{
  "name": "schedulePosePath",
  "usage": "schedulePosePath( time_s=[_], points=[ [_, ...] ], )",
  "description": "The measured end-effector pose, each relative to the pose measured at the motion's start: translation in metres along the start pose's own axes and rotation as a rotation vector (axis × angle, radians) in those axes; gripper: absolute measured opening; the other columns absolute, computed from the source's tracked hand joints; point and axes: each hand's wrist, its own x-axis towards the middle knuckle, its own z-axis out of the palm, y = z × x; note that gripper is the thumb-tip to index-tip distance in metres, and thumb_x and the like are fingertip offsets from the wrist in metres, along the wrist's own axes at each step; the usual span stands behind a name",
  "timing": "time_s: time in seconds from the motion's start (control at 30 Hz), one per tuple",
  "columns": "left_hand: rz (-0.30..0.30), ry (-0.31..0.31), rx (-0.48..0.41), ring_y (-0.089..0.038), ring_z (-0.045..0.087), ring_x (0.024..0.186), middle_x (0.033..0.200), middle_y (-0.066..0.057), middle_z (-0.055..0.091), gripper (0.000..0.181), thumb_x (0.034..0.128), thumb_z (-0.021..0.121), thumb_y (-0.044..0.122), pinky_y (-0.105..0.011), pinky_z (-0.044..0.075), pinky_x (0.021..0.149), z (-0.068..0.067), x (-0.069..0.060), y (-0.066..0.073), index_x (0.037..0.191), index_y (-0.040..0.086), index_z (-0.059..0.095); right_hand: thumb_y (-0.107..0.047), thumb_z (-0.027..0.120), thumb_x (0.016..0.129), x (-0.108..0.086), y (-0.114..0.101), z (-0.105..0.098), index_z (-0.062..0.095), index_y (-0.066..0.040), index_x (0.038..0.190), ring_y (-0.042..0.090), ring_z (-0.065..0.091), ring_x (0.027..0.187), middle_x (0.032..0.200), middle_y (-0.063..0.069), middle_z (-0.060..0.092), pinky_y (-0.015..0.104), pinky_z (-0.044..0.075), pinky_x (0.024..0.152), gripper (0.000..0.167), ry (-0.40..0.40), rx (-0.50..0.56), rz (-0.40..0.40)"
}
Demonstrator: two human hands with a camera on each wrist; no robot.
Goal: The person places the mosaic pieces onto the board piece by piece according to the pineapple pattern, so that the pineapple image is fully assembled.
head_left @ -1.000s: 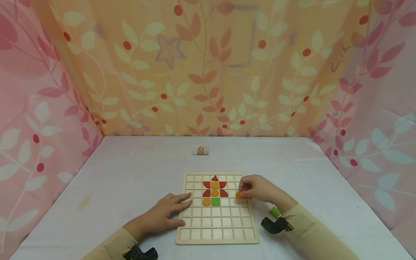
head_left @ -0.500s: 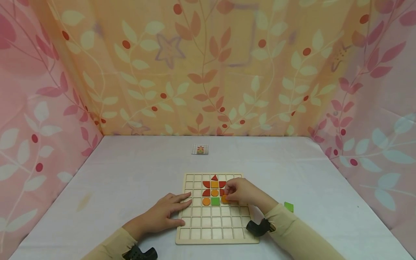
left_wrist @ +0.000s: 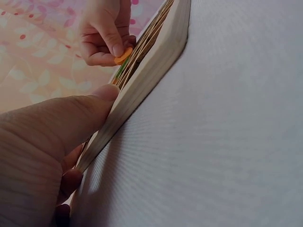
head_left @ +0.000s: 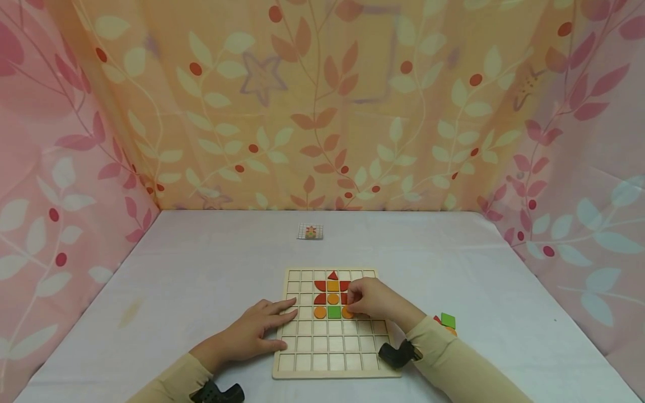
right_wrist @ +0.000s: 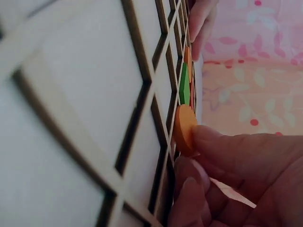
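Note:
A pale wooden grid board [head_left: 327, 374] lies on the table. My right hand [head_left: 375, 299] pinches an orange disc [right_wrist: 186, 130] between thumb and fingers, at the cell just right of a green square [head_left: 334, 312]. In the right wrist view, the disc stands slightly tilted against the grid. Left of the green square sits another orange disc [head_left: 319, 313]. Above them are red pieces [head_left: 320, 299], an orange square [head_left: 333, 286], a third orange disc [head_left: 333, 299] and a red triangle [head_left: 333, 276]. My left hand [head_left: 257, 330] rests on the board's left edge, fingers spread and extended.
A small patterned card [head_left: 310, 232] lies beyond the board. To the right of the board, loose pieces, including a green one [head_left: 448, 321], are partly hidden by my right sleeve [head_left: 463, 364]. Floral curtains [head_left: 322, 112] stand around the table.
My right hand has carried the orange disc left from the board's right edge and lowered it beside the green square. More loose pieces show by the right sleeve. The left hand stays put.

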Motion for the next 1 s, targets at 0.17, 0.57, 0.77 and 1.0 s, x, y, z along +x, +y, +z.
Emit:
schedulePosePath(
  time_s=[0.17, 0.57, 0.77, 1.0],
  points=[
    [0.000, -0.004, 0.002, -0.006, 0.035, 0.106, 0.148, 0.008, 0.027, 0.066, 0.0818, 0.056, 0.055, -0.037, 0.031, 0.088, -0.0006, -0.0001, 0.0009, 0.139, 0.026, 0.040, -0.012, 0.074, 0.075, 0.0005, -0.0021, -0.0009, 0.061, -0.014, 0.064, 0.013, 0.048, 0.064, 0.064, -0.005, 0.056, 0.029, 0.040, 0.059, 0.018, 0.009, -0.024, 0.025],
    [0.000, -0.010, 0.008, -0.007, 0.036, 0.106, 0.148, 0.006, 0.027, 0.067, 0.0820, 0.056, 0.055, -0.037, 0.031, 0.088, -0.0020, 0.0003, 0.0028, 0.139, 0.024, 0.040, -0.009, 0.075, 0.073, -0.0010, -0.0079, -0.0018, 0.059, -0.013, 0.063, 0.013, 0.047, 0.062, 0.062, -0.005, 0.053, 0.028, 0.039, 0.056, 0.020, 0.020, -0.049, 0.021],
    [0.007, 0.001, 0.011, -0.006, 0.036, 0.106, 0.148, 0.007, 0.027, 0.067, 0.0817, 0.056, 0.056, -0.036, 0.031, 0.087, -0.0011, -0.0001, 0.0018, 0.139, 0.024, 0.041, -0.003, 0.074, 0.071, -0.0002, -0.0076, -0.0024, 0.061, -0.012, 0.072, 0.012, 0.048, 0.060, 0.061, -0.004, 0.053, 0.028, 0.039, 0.057, 0.016, -0.006, -0.027, -0.020],
    [0.003, -0.012, 0.010, -0.007, 0.036, 0.106, 0.149, 0.007, 0.026, 0.067, 0.0820, 0.055, 0.057, -0.038, 0.031, 0.088, -0.0008, 0.0003, 0.0004, 0.139, 0.024, 0.040, -0.006, 0.074, 0.074, -0.0002, -0.0084, -0.0016, 0.066, -0.017, 0.074, 0.012, 0.047, 0.064, 0.063, -0.005, 0.053, 0.028, 0.040, 0.057, 0.013, -0.050, -0.037, -0.023]
  ],
)
